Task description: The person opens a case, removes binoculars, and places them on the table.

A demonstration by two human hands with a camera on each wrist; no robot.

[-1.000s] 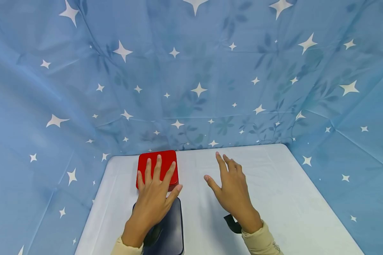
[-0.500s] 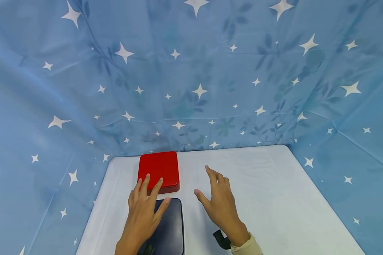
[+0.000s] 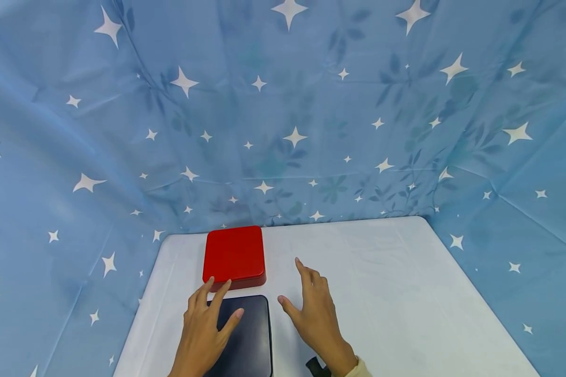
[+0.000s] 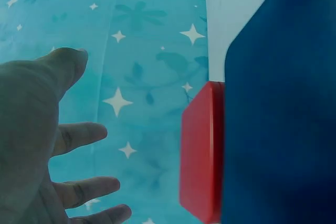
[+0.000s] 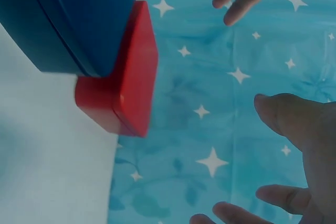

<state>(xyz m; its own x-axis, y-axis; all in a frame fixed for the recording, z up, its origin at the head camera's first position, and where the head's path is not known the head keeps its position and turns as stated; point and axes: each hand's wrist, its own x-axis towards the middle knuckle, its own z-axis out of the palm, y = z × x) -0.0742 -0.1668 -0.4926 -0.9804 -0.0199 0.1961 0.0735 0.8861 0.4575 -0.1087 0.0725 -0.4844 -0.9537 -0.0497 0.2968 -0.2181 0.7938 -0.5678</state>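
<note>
On white cloth (image 3: pixel 387 293), a dark box (image 3: pixel 250 335) lies below left hand (image 3: pixel 202 323), beside right hand (image 3: pixel 316 317), fingers apart.

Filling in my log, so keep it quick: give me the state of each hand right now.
Left hand: open, fingers spread, holding nothing.
Right hand: open, thumb apart from the fingers, holding nothing.

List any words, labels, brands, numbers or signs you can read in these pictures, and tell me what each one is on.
There are none that I can read.
Red box: no lettering on the sides that show.
Dark blue box: none on the parts that show.
Blue cloth: only printed stars and leaves, no writing.
Black piece at the head view's bottom edge: too little shows to tell.
</note>
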